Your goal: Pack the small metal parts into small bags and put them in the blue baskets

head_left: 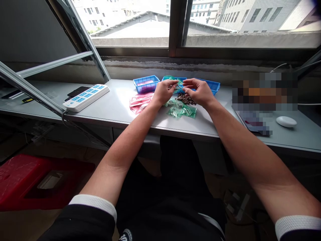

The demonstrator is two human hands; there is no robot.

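Note:
My left hand (164, 91) and my right hand (199, 92) are raised close together over the table, fingertips pinched toward each other. A small green plastic bag (180, 81) shows between them, at the fingertips of my left hand. What my right fingertips pinch is too small to make out. Below the right hand lies a pile of small brown metal pieces (185, 98), perhaps screws. In front of it are several filled green bags (182, 111). Pink plastic bags (140, 101) lie flat to the left of my left hand.
Behind the hands stand a blue basket (146, 87) with pink bags in it, a middle blue basket partly hidden, and a right blue basket (215, 87). A white power strip (87, 97) lies at left, beside a metal frame (91, 50). A white mouse (286, 122) sits at right.

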